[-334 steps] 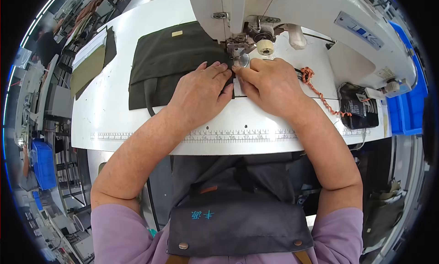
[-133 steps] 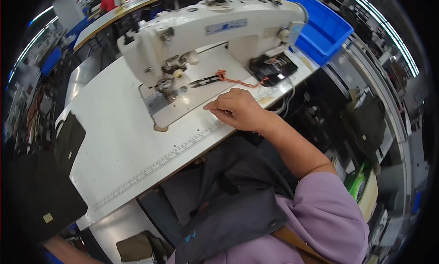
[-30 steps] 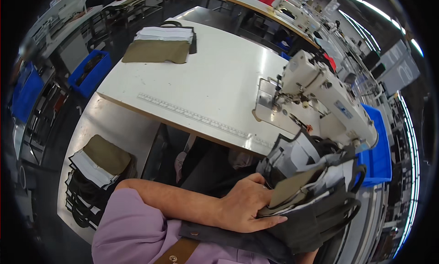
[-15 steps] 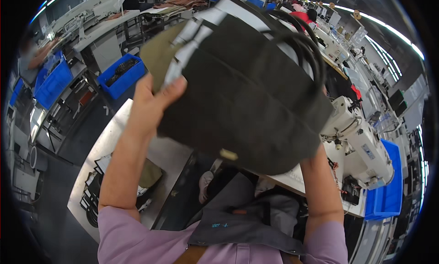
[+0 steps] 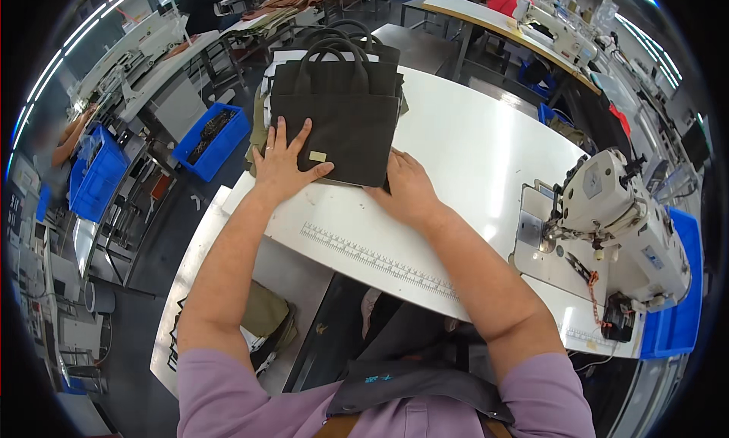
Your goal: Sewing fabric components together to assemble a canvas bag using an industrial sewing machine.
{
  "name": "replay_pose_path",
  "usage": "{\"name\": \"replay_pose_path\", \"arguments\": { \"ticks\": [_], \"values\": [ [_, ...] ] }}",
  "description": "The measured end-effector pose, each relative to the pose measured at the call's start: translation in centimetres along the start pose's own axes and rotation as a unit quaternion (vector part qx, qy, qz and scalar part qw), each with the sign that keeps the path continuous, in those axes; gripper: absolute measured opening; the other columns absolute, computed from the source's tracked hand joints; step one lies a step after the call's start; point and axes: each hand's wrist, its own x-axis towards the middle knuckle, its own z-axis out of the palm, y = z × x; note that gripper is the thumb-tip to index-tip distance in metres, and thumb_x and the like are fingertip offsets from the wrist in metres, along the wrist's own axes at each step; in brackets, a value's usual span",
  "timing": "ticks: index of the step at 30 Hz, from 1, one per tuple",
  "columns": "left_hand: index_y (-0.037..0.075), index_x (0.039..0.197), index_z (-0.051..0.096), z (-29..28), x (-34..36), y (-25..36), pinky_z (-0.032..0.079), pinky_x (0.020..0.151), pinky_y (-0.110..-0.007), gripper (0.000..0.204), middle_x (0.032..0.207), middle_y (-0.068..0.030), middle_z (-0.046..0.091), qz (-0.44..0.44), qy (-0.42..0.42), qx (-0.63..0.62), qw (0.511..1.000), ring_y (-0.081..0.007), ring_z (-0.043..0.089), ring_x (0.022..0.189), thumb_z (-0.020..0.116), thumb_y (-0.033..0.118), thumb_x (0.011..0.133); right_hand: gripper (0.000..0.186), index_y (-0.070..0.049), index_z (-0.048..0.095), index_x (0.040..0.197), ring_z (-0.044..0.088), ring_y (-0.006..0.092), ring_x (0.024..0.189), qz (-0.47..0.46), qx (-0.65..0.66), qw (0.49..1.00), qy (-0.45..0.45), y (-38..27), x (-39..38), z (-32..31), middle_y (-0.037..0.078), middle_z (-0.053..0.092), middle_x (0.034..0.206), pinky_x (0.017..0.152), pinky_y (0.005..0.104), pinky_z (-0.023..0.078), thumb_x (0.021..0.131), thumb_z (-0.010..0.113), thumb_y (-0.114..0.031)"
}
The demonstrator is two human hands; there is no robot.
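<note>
A dark olive-black fabric handbag (image 5: pixel 342 119) lies flat on the far left part of the white sewing table (image 5: pixel 471 172), its looped handles pointing away from me. A small gold tag (image 5: pixel 317 156) sits near its lower edge. Beneath and behind it are other bag pieces, with white and olive edges showing. My left hand (image 5: pixel 287 165) rests spread on the bag's lower left corner, fingers apart. At the lower right corner, my right hand (image 5: pixel 406 186) presses against the bag's edge; its fingers lie together, some partly hidden at the edge.
A white sewing machine (image 5: pixel 607 210) stands at the right, with a blue bin (image 5: pixel 680 286) beyond it. A printed ruler (image 5: pixel 380 257) runs along the front edge. More bag pieces (image 5: pixel 266 316) lie on a lower metal surface at left. Another blue bin (image 5: pixel 213 142) stands left.
The bag, held up before me in both hands, has come down onto the pile on the table. My left hand has gone from gripping its edge to lying spread on it.
</note>
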Motion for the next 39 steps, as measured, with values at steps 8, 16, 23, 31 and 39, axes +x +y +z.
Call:
{"name": "replay_pose_path", "arguments": {
  "ticks": [8, 16, 23, 31, 39],
  "values": [
    [0.044, 0.163, 0.017, 0.8, 5.9, -0.3, 0.015, 0.121, -0.068, 0.109, 0.171, -0.0214, 0.01, 0.029, -0.02, 0.023, 0.999, -0.0408, 0.016, 0.157, 0.056, 0.092, 0.073, 0.059, 0.007, 0.056, 0.134, 0.043, 0.0357, 0.144, -0.022, -0.032, 0.999, -0.026, 0.3, 0.4, -0.4, 0.023, 0.054, 0.145, 0.122, 0.0484, 0.03, 0.096, 0.064, -0.038],
    [0.041, 0.162, 0.027, 1.8, 6.7, -0.6, 0.013, 0.122, -0.068, 0.096, 0.171, -0.0153, 0.015, 0.038, 0.031, 0.008, 0.999, -0.0368, 0.02, 0.157, 0.054, 0.086, 0.082, 0.057, 0.006, 0.057, 0.134, 0.043, 0.0354, 0.143, -0.022, -0.023, 0.999, -0.032, 0.2, 0.3, -0.7, 0.022, 0.054, 0.145, 0.122, 0.0494, 0.029, 0.096, 0.064, -0.036],
    [0.016, 0.147, 0.055, -0.2, 8.4, 0.9, 0.02, 0.121, -0.064, 0.068, 0.163, -0.0092, 0.039, 0.095, 0.2, -0.073, 0.972, -0.0308, 0.042, 0.146, 0.064, 0.059, 0.095, 0.057, 0.005, 0.057, 0.135, 0.043, 0.0351, 0.143, -0.03, 0.014, 0.999, -0.024, 0.5, 0.5, -0.7, 0.021, 0.054, 0.145, 0.123, 0.0487, 0.028, 0.096, 0.065, -0.036],
    [0.011, 0.135, 0.063, -6.0, 19.2, 6.4, 0.045, 0.109, -0.043, 0.063, 0.148, -0.0125, 0.054, 0.093, 0.105, -0.113, 0.984, -0.0324, 0.058, 0.129, 0.08, 0.045, 0.084, 0.057, 0.005, 0.058, 0.133, 0.045, 0.0362, 0.142, -0.03, 0.005, 0.999, -0.016, 0.8, 0.4, -0.3, 0.023, 0.055, 0.144, 0.122, 0.0484, 0.029, 0.094, 0.067, -0.036],
    [0.003, 0.112, 0.067, -7.6, 19.1, 6.7, 0.053, 0.088, -0.039, 0.058, 0.102, -0.0109, 0.066, 0.206, 0.16, 0.029, 0.965, -0.0279, 0.066, 0.095, 0.092, 0.037, 0.072, 0.058, 0.004, 0.058, 0.135, 0.043, 0.033, 0.143, -0.031, 0.018, 0.999, -0.01, 1.0, 0.3, -0.3, 0.02, 0.055, 0.145, 0.124, 0.0472, 0.027, 0.095, 0.067, -0.037]
  ]
}}
